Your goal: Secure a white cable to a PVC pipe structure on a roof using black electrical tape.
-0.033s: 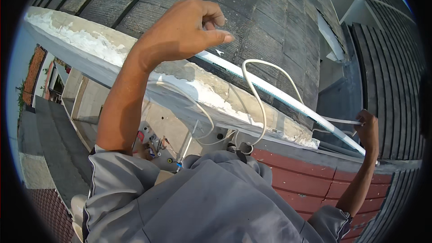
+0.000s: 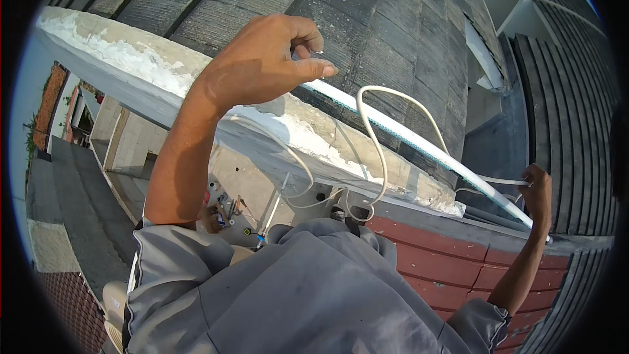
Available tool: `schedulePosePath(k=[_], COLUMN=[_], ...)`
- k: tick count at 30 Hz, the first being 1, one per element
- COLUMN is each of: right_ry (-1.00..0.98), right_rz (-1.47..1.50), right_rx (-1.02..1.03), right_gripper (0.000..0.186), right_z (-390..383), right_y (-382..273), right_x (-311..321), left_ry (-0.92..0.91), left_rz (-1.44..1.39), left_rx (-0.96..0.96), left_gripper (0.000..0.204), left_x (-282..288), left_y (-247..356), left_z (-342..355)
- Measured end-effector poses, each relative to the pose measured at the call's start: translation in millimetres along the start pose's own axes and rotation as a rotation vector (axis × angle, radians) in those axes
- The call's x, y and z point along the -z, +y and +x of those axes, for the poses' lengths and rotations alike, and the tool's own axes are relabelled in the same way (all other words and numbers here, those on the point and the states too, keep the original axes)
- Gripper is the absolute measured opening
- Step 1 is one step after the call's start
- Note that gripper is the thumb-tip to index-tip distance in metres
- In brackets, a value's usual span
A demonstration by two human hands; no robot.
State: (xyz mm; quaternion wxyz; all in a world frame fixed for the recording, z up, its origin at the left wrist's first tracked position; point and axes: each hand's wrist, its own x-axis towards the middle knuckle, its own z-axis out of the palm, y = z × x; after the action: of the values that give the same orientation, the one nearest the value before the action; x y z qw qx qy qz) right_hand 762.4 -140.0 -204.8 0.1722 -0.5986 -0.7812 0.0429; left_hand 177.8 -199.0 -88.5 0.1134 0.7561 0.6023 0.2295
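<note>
My left hand (image 2: 272,62) hovers over the wall top, fingers loosely curled, a gap between thumb and fingers. A white pipe (image 2: 419,141) lies slantwise along the edge of the roof tiles; its upper end is hidden behind my left hand. At the far right, my right hand (image 2: 538,193) is closed on a white cable (image 2: 501,179) near the pipe's lower end. The cable (image 2: 368,121) makes a loose loop over the pipe and hangs down past the wall.
Grey roof tiles (image 2: 354,13) slope beyond a wall top (image 2: 327,132) with flaking white coating. Red roof panels (image 2: 432,259) lie below right, dark ridged roofing (image 2: 567,124) at far right. Far below, several tools (image 2: 229,206) lie on the ground beside a thin upright white pole (image 2: 274,210).
My left hand has come slightly lower, toward me. The cable loop has shifted a little to the right, and its hanging end has swung. My right hand has barely moved.
</note>
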Motion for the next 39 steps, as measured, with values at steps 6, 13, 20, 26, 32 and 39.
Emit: schedulePosePath(k=[6, 13, 20, 26, 32, 39], right_ry=[-0.086, -0.124, -0.465, -0.610, -0.853, -0.784], right_rz=[-0.076, 0.054, 0.070, -0.088, 0.060, 0.133], right_rx=[-0.066, -0.148, 0.521, 0.339, -0.108, -0.246], right_gripper=[0.022, 0.013, 0.023, 0.047, 0.052, 0.063], right_z=[-21, -22, 0, -3, 11, 7], right_y=[38, 70, 51, 60, 29, 9], right_x=[-56, -62, -75, -81, -83, -76], left_ry=[-0.304, -0.222, -0.455, -0.493, -0.244, -0.965], left_rz=[-0.189, 0.022, -0.956, -0.272, -0.965, -1.604], left_rx=[0.197, 0.667, 0.640, 0.614, 0.179, 0.112], left_gripper=[0.048, 0.048, 0.043, 0.039, 0.089, 0.027], left_x=[-108, -211, -270, -244, -274, -296], left_y=[-36, -91, -113, -86, -5, 25], left_z=[-107, -178, -173, -153, -108, -51])
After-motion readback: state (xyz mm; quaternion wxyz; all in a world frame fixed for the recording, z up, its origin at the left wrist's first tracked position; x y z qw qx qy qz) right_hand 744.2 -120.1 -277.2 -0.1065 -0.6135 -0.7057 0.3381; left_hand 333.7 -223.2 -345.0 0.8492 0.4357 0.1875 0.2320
